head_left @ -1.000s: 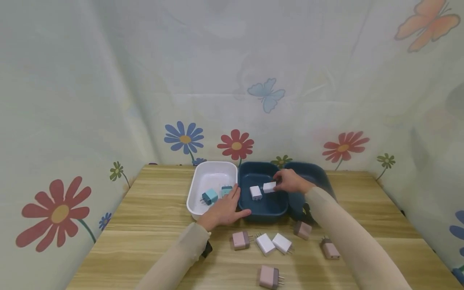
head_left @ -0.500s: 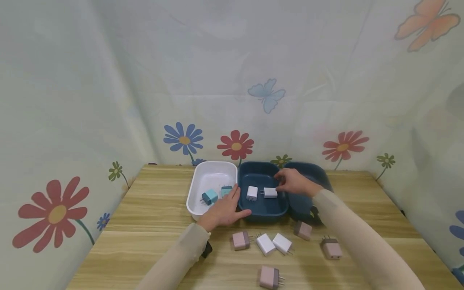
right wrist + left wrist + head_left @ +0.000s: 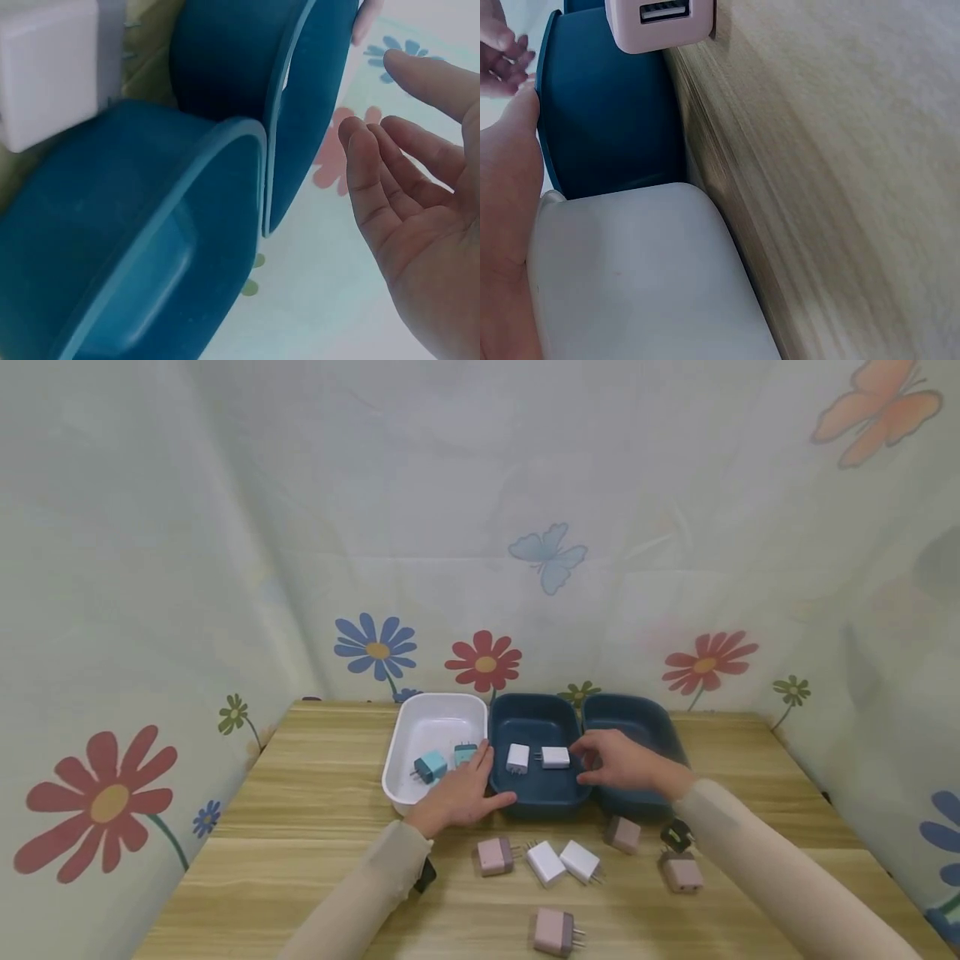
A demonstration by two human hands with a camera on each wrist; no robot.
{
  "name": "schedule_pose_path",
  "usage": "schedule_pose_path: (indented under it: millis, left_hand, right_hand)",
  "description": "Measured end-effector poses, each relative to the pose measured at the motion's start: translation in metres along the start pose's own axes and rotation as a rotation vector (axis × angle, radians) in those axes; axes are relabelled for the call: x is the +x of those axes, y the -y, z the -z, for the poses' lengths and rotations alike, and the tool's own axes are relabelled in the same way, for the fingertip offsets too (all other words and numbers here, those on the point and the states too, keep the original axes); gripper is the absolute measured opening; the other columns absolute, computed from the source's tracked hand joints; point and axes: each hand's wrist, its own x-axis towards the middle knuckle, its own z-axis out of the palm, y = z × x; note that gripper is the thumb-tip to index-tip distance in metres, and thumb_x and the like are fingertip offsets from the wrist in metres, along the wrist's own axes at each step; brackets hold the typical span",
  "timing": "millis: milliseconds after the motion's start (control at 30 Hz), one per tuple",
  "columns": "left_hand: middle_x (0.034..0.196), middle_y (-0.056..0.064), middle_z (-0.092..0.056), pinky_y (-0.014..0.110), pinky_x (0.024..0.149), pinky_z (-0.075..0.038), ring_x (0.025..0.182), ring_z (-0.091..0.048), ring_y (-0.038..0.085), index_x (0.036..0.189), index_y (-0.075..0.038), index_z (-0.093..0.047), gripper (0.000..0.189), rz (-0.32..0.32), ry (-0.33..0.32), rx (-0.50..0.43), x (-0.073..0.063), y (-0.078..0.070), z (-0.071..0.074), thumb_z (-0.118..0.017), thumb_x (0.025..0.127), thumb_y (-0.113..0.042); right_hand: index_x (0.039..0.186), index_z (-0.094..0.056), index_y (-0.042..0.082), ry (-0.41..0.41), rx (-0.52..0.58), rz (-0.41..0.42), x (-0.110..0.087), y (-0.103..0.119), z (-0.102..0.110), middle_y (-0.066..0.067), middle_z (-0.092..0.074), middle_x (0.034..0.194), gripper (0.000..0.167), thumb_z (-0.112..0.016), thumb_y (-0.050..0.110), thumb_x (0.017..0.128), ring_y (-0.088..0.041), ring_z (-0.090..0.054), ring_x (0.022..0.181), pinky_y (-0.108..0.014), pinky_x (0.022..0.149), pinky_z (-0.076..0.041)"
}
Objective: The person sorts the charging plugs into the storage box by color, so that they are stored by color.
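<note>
My left hand (image 3: pixel 459 789) rests with extended fingers where the white bin (image 3: pixel 438 718) meets the middle dark blue bin (image 3: pixel 534 718). Its thumb lies across the blue bin's front corner. My right hand (image 3: pixel 618 760) hovers over that bin's right side, holding nothing, thumb and fingers apart; the right wrist view shows the loosely bent fingers (image 3: pixel 365 169) with nothing between them. Just left of the fingertips lies a white charger plug (image 3: pixel 555 757), beside a second white charger (image 3: pixel 517 758). Inside the white bin are a teal charger (image 3: pixel 430 766) and another teal one (image 3: pixel 464 753), partly behind my left hand.
Another dark blue bin (image 3: pixel 630 714) stands at the right. In front lie two white chargers (image 3: pixel 546 863), several pink chargers (image 3: pixel 553 932), and a black charger (image 3: pixel 677 835) near my right sleeve. A black object (image 3: pixel 426 877) shows beside my left sleeve. A flowered cloth hangs behind the table.
My right hand has let go of the white charger in the middle bin, then drawn back down and to the right, its fingers spreading. My left hand has stayed on the rims.
</note>
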Motion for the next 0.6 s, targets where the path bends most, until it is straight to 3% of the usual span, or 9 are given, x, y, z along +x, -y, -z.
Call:
schedule_pose_path:
  millis: [200, 600]
  left_hand:
    - [0.158, 0.011, -0.006, 0.046, 0.107, -0.031, 0.138, -0.026, 0.030, 0.151, -0.004, -0.015, 0.095, -0.003, -0.002, 0.000, 0.001, 0.001, 0.000, -0.045, 0.087, -0.067]
    - [0.158, 0.011, -0.004, 0.046, 0.107, -0.030, 0.138, -0.027, 0.030, 0.151, -0.004, -0.014, 0.095, -0.006, 0.001, 0.010, 0.001, 0.000, -0.002, -0.045, 0.088, -0.067]
  right_hand:
    - [0.109, -0.067, 0.007, 0.008, -0.027, 0.076, -0.020, 0.006, -0.005, 0.005, -0.061, 0.090, 0.033, -0.076, 0.018, 0.079, -0.011, -0.059, 0.077, -0.024, 0.067, -0.050]
    - [0.108, -0.068, 0.010, 0.113, 0.025, 0.103, -0.050, 0.015, -0.025, 0.002, -0.064, 0.092, 0.028, -0.075, 0.016, 0.081, -0.011, -0.058, 0.076, -0.022, 0.065, -0.049]
